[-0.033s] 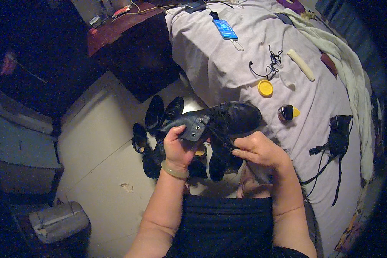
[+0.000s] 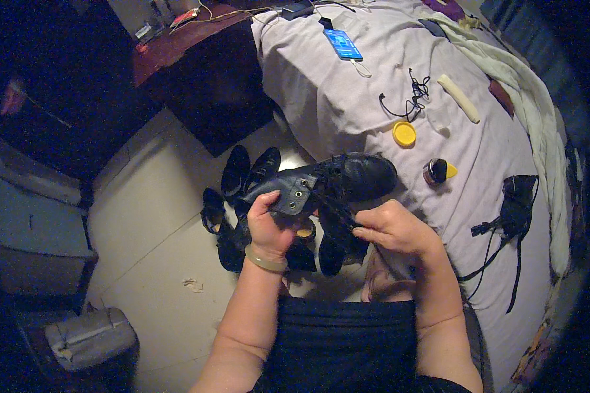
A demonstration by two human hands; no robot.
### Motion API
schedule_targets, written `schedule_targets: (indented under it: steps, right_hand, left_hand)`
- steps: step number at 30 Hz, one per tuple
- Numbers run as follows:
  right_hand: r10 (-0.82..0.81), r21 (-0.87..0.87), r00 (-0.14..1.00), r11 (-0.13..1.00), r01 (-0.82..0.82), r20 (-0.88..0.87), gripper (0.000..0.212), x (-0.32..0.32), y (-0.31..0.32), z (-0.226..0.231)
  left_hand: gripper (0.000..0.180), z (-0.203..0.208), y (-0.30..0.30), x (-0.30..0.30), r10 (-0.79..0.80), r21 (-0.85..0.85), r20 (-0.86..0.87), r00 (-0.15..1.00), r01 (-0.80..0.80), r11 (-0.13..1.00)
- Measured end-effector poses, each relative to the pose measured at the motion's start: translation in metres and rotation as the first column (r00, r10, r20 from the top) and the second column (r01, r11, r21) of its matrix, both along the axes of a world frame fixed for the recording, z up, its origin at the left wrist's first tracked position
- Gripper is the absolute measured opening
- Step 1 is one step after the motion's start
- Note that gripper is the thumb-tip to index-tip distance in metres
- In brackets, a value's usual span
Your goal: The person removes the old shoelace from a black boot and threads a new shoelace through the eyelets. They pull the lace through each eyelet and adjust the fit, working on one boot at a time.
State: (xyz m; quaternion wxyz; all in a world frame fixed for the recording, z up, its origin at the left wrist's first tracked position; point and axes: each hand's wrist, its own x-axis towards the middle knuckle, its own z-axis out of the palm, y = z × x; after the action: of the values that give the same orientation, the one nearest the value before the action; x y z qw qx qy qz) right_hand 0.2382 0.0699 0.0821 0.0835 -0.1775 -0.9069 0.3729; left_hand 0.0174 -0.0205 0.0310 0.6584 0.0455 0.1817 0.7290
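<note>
A black leather lace-up boot [image 2: 370, 177] is held up in front of me, its toe pointing right. My left hand [image 2: 270, 226], with a pale bangle at the wrist, is closed on the boot's shaft, thumb on the side flap with metal eyelets [image 2: 298, 194]. My right hand [image 2: 394, 226] is closed in a pinch on the black shoelace [image 2: 333, 206] running from the boot's front. The fingertips on the lace are partly hidden. Below and behind the boot, several dark shoes [image 2: 236, 169] stand on the floor.
The bed [image 2: 387, 262] at right holds a yellow lid [image 2: 404, 134], a small dark jar [image 2: 434, 171], tangled black cord [image 2: 413, 101], a pale stick-like thing [image 2: 459, 98], a lit phone [image 2: 343, 44] and a black strapped item [image 2: 514, 209]. A grey bin-like container [image 2: 92, 337] stands lower left.
The boot has shifted very slightly to the left, with both hands keeping their hold. The surroundings look the same.
</note>
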Motion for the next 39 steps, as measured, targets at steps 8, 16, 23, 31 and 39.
schedule_targets:
  steps: [8, 16, 23, 31, 39]
  right_hand:
    - [-0.030, 0.054, 0.996, 0.998, 0.025, 0.086, 0.027, -0.007, -0.010, 0.004]
    - [-0.227, -0.125, 0.973, 0.965, 0.230, 0.031, 0.029, -0.016, -0.018, 0.006]
    - [-0.219, -0.305, 0.970, 0.921, 0.242, 0.110, 0.032, -0.024, -0.017, -0.009]
    - [-0.206, -0.740, 0.954, 0.602, 0.299, 0.218, 0.021, -0.027, -0.008, -0.003]
    - [-0.412, -0.770, 0.907, 0.551, 0.323, 0.086, 0.021, -0.018, 0.004, -0.023]
  left_hand:
    - [0.034, -0.008, -0.002, -0.006, 0.001, 0.054, 0.073, 0.997, -0.005, 0.999]
    - [0.039, -0.024, -0.001, -0.015, 0.175, -0.058, 0.167, 0.970, -0.168, 0.984]
    - [0.043, -0.026, -0.001, -0.024, 0.202, -0.018, 0.225, 0.953, -0.204, 0.979]
    - [0.043, -0.020, -0.004, -0.023, 0.149, 0.020, 0.254, 0.956, -0.159, 0.987]
    - [0.040, -0.021, -0.001, -0.016, 0.140, -0.029, 0.257, 0.956, -0.137, 0.990]
